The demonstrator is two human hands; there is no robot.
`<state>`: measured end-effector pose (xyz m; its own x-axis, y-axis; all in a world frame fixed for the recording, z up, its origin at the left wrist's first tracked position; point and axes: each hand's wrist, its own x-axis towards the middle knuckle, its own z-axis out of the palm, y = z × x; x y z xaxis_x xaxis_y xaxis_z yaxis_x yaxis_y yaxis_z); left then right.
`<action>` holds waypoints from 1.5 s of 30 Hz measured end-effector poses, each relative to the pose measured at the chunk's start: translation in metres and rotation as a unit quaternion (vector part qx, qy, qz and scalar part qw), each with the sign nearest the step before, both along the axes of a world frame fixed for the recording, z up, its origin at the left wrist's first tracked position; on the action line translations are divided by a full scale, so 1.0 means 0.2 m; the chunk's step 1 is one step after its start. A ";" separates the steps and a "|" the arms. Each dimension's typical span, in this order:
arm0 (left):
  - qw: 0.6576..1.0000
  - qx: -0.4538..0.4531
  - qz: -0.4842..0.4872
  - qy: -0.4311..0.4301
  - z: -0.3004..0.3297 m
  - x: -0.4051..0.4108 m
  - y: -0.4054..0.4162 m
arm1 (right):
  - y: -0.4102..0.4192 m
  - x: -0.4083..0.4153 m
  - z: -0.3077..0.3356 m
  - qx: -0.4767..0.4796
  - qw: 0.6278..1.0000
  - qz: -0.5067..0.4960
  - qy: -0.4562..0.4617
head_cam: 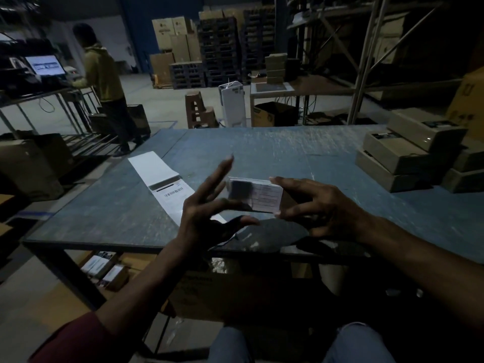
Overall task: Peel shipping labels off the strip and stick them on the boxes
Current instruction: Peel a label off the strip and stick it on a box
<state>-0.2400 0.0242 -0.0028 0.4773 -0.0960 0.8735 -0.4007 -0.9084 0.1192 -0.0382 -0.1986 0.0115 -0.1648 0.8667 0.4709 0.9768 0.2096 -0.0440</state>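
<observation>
Label (258,195), blurred, held above table's near edge between both hands. Right hand (317,205) pinches its right side, thumb on top edge, finger under bottom corner. Left hand (207,213) fingers spread and straight beside label's left end; contact unclear. Label strip (163,184) lies flat on grey table (262,153), left of hands. Stacked boxes (400,155) at far right of table. Person (104,79) stands at monitor (45,65) far left.

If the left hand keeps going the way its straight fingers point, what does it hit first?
The left hand points up and away, its fingers spread beside the small labelled box that the right hand pinches. Beyond the fingertips only bare table shows, so the way looks free, though depth is unclear.
</observation>
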 end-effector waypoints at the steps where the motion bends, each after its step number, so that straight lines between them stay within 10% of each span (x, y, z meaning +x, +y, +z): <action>1: 0.998 -0.056 0.006 0.005 0.03 0.00 -0.01 | -0.01 0.00 0.00 0.012 1.000 -0.004 -0.002; 6: 0.883 -0.432 0.030 0.183 0.09 0.05 -0.03 | -0.02 -0.02 0.00 0.109 0.992 -0.042 -0.038; 32: 0.829 -0.482 -0.131 0.253 0.08 0.03 0.35 | 0.33 0.07 0.17 -0.060 0.961 -0.104 0.251; 39: 0.858 -0.466 0.212 0.031 -0.15 0.00 0.85 | 0.90 0.24 0.22 -0.037 0.948 -0.211 0.234; 45: 0.841 -0.454 0.290 0.054 -0.30 0.01 1.01 | 1.47 0.31 0.22 -0.059 0.923 -0.301 0.230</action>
<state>-0.2382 0.2271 -0.0634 0.2943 0.8632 0.4102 0.1355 -0.4626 0.8761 0.0232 0.0945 0.0550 0.5587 0.7849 0.2679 0.7863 -0.3986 -0.4720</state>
